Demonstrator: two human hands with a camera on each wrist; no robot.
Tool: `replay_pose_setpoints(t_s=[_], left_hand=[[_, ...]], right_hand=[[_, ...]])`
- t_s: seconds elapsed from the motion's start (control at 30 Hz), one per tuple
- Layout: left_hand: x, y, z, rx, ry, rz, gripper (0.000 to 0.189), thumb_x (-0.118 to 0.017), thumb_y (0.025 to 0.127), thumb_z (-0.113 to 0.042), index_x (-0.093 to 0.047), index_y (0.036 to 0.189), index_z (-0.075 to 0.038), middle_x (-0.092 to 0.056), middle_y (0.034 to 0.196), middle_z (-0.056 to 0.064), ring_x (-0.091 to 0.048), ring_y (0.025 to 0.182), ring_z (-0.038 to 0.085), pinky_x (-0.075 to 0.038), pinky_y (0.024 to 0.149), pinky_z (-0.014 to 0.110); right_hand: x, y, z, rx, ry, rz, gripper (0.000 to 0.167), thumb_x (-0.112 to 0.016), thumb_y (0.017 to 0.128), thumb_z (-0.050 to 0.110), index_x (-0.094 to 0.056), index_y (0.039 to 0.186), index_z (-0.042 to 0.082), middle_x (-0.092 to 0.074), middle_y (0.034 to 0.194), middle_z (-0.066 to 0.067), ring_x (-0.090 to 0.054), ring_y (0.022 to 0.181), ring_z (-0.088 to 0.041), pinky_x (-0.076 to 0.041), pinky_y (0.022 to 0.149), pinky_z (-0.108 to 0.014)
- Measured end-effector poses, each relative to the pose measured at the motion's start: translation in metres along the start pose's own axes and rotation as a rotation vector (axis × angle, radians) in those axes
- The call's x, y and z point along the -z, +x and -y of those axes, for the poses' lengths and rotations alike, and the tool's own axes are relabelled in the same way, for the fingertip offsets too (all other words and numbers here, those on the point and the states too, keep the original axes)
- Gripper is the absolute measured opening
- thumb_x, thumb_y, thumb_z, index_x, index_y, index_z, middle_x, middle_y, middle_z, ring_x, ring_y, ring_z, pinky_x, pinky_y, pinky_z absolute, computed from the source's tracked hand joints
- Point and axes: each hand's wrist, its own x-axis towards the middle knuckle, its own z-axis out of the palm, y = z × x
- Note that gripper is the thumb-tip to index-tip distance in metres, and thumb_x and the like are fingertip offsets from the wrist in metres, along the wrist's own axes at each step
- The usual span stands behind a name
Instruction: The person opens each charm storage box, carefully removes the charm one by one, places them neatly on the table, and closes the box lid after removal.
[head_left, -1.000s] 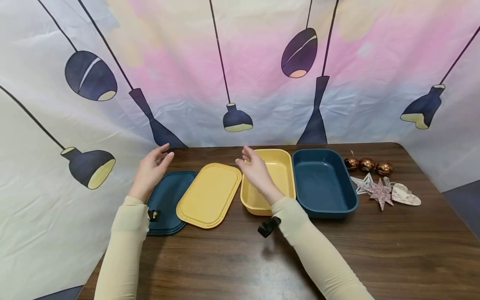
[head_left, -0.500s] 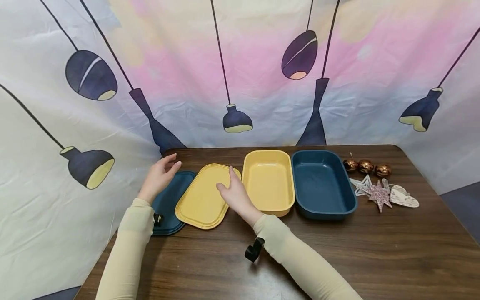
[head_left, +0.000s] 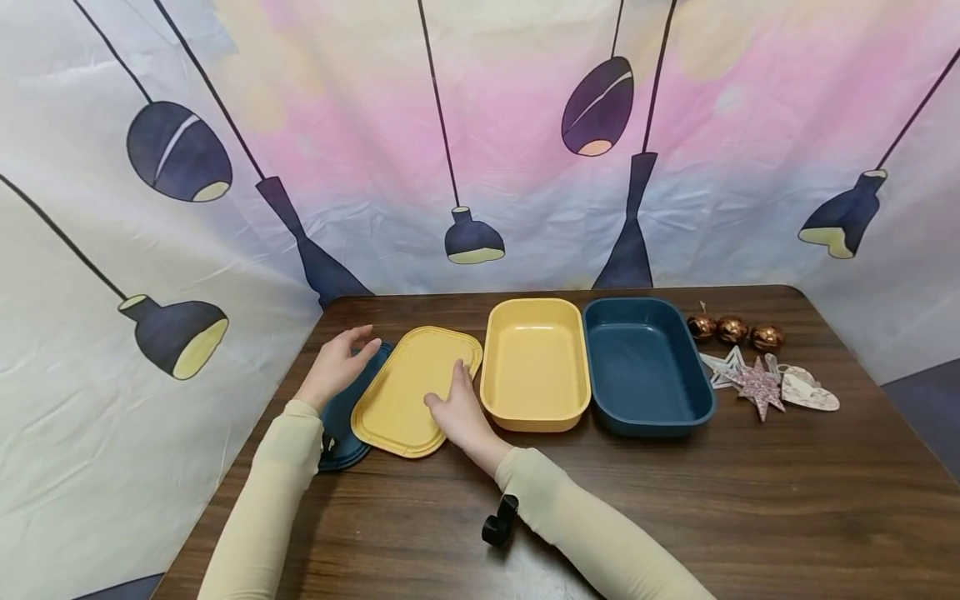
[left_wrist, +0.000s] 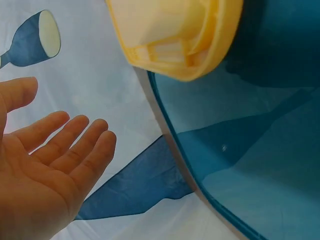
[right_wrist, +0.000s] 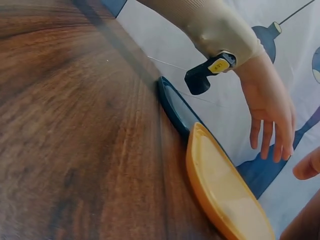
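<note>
In the head view my left hand [head_left: 337,367] is over the blue lid [head_left: 350,417], its fingers loosely spread and holding nothing. The left wrist view shows that hand [left_wrist: 55,170] palm visible and apart from the yellow lid [left_wrist: 175,35]. My right hand [head_left: 461,417] is at the right side of the yellow lid [head_left: 412,383], thumb and fingers apart; whether it touches the lid, I cannot tell. One edge of the yellow lid overlaps the blue lid. In the right wrist view only part of my right hand [right_wrist: 307,167] shows, beside the yellow lid [right_wrist: 225,185].
A yellow box [head_left: 536,367] and a blue box [head_left: 648,367] stand side by side to the right of the lids. Farther right lie copper balls [head_left: 731,329], a pink glitter star [head_left: 760,387], a silver star [head_left: 722,367] and a whitish heart [head_left: 808,390]. Patterned fabric [head_left: 525,150] hangs behind the table.
My right hand has moved left from above the yellow box to the yellow lid's right side. My left hand has come right and nearer, lower over the blue lid. Lids and boxes have stayed put.
</note>
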Motion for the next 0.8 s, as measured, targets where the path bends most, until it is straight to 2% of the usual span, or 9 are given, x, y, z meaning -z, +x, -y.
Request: replay_pose_setpoints(t_s=[0.2,0.47,0.8], left_hand=[[-0.008,0.002,0.000,0.019,0.009,0.051,0.063,-0.047,0.108,-0.042,-0.035,0.157,-0.004,-0.040,0.154,0.023,-0.049,0.131,0.043,-0.048,0.097,0.056],[-0.016,0.005,0.000,0.019,0.045,0.100,0.061,-0.047,0.108,-0.037,-0.036,0.154,0.002,-0.046,0.148,0.027,-0.051,0.128,0.044,-0.046,0.100,0.057],[-0.023,0.006,0.002,0.098,0.034,0.168,0.063,-0.047,0.108,-0.040,-0.036,0.155,0.001,-0.049,0.145,0.028,-0.054,0.126,0.042,-0.051,0.095,0.053]], right_hand=[[-0.002,0.001,-0.007,-0.050,0.006,-0.012,0.086,-0.057,0.098,0.019,-0.002,0.160,-0.003,0.004,0.165,-0.026,-0.004,0.153,-0.035,-0.014,0.122,-0.048],[-0.002,0.004,-0.012,-0.089,0.042,-0.026,0.086,-0.056,0.097,0.019,-0.001,0.160,-0.003,0.007,0.165,-0.025,-0.007,0.152,-0.033,-0.015,0.122,-0.045],[-0.002,0.003,-0.014,-0.075,0.077,-0.039,0.083,-0.055,0.098,0.017,-0.005,0.160,-0.002,0.005,0.165,-0.024,-0.006,0.153,-0.032,-0.015,0.122,-0.046]])
